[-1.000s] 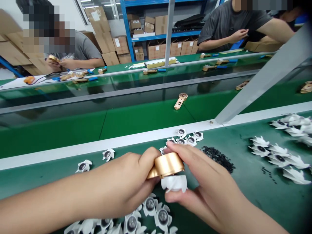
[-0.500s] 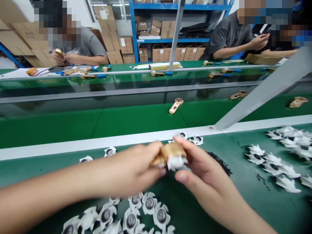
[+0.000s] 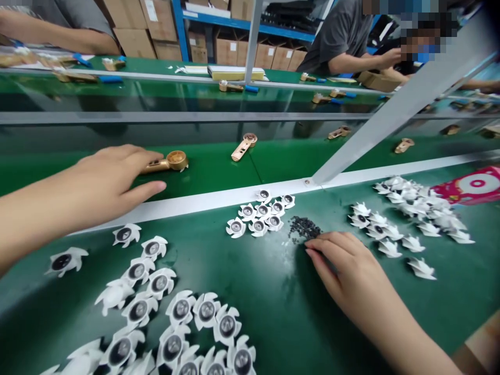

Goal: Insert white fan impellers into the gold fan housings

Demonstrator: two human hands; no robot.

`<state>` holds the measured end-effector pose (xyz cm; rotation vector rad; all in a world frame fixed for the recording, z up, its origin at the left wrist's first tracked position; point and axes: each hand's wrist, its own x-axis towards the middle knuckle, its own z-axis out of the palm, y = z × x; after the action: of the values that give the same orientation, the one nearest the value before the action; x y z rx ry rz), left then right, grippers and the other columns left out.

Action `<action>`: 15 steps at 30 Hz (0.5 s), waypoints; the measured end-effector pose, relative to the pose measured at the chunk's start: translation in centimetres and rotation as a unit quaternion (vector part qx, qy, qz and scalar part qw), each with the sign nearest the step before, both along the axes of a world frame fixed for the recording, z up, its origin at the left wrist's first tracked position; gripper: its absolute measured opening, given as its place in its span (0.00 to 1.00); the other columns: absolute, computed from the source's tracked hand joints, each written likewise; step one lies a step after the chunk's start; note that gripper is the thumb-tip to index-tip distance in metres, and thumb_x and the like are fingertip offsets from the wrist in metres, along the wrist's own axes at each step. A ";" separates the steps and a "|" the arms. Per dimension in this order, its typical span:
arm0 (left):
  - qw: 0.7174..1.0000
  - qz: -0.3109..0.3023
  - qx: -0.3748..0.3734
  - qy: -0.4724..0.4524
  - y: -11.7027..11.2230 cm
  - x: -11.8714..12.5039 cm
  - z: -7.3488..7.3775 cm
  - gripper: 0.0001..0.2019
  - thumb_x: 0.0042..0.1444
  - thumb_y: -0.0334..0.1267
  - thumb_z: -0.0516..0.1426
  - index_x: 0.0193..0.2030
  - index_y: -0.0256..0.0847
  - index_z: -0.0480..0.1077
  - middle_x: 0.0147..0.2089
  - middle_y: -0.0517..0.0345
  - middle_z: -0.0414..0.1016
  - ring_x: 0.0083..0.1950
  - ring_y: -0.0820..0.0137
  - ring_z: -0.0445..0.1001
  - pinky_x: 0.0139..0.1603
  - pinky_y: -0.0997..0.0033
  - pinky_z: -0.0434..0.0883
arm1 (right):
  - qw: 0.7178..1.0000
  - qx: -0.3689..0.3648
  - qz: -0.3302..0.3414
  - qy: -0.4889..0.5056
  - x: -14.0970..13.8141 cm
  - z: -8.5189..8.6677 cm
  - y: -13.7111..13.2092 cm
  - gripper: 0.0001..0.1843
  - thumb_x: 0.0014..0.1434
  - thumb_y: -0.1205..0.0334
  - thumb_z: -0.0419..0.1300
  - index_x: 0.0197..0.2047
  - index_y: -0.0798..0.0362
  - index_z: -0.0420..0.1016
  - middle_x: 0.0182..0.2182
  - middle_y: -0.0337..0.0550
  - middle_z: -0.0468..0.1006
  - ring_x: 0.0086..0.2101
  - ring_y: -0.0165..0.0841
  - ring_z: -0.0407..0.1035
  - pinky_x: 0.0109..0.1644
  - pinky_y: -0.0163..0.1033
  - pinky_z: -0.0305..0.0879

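Note:
My left hand [image 3: 113, 179] reaches over the green belt, its thumb spread away from its fingers. By its fingertips lies a gold handheld-fan housing [image 3: 177, 160] with a round head, its handle partly hidden behind the hand. A bit of white shows under the head. My right hand [image 3: 346, 265] is at the near edge of a pile of tiny black parts [image 3: 303, 228], thumb and fingertips pinched together. Whatever is between those fingertips is too small to make out. Left of the pile sits a cluster of white fan impellers [image 3: 258, 211] with dark hubs.
More white impellers lie at front left [image 3: 182, 310] and in a group at right [image 3: 414, 203], beside a pink printed packet [image 3: 474, 185]. Another gold housing [image 3: 245, 147] rests on the belt. A slanted grey post [image 3: 363, 122] rises from the white rail. Co-workers sit across the line.
Both hands were together around the gold housing; now it lies on the belt by my left hand. My right hand has moved to the black parts. The view has shifted down and right.

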<state>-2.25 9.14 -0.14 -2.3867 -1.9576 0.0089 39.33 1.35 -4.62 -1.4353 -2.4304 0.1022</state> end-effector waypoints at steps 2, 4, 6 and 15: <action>0.999 -0.026 -0.025 -0.038 -2.8 -0.9 0.5 0.33 0.62 0.63 0.41 0.60 0.40 0.66 0.59 0.57 0.69 0.59 0.52 0.70 0.62 0.49 0.66 | 1.000 0.001 0.018 -0.015 -0.1 -0.1 -0.1 0.10 0.68 0.65 0.54 0.43 0.56 0.78 0.39 0.52 0.79 0.39 0.42 0.71 0.44 0.49 0.68; 0.995 -0.036 -0.060 -0.074 -5.4 -1.3 0.8 0.27 0.63 0.61 0.45 0.56 0.45 0.69 0.59 0.64 0.70 0.59 0.56 0.70 0.62 0.53 0.66 | 0.998 0.011 0.039 -0.038 -0.1 0.1 0.0 0.12 0.69 0.66 0.53 0.42 0.56 0.78 0.38 0.52 0.80 0.38 0.42 0.71 0.44 0.49 0.67; 0.988 -0.059 -0.091 -0.113 -7.4 -1.3 1.1 0.19 0.64 0.53 0.50 0.54 0.47 0.72 0.57 0.65 0.73 0.57 0.61 0.71 0.60 0.61 0.67 | 0.995 0.023 0.063 -0.077 -0.2 0.3 0.5 0.13 0.69 0.65 0.52 0.39 0.54 0.78 0.37 0.51 0.80 0.37 0.43 0.71 0.43 0.50 0.66; 0.950 -0.189 -0.140 -0.207 -7.8 -1.1 0.5 0.12 0.64 0.39 0.57 0.53 0.49 0.76 0.54 0.54 0.77 0.58 0.63 0.71 0.64 0.62 0.63 | 0.976 0.004 0.144 -0.161 -0.7 0.8 4.3 0.12 0.58 0.67 0.59 0.23 0.48 0.68 0.23 0.46 0.72 0.26 0.42 0.68 0.30 0.47 0.61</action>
<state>-3.37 1.36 0.39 -3.1362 -1.6857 -0.2689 38.64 5.61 -3.82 -1.1595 -2.8878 -0.0810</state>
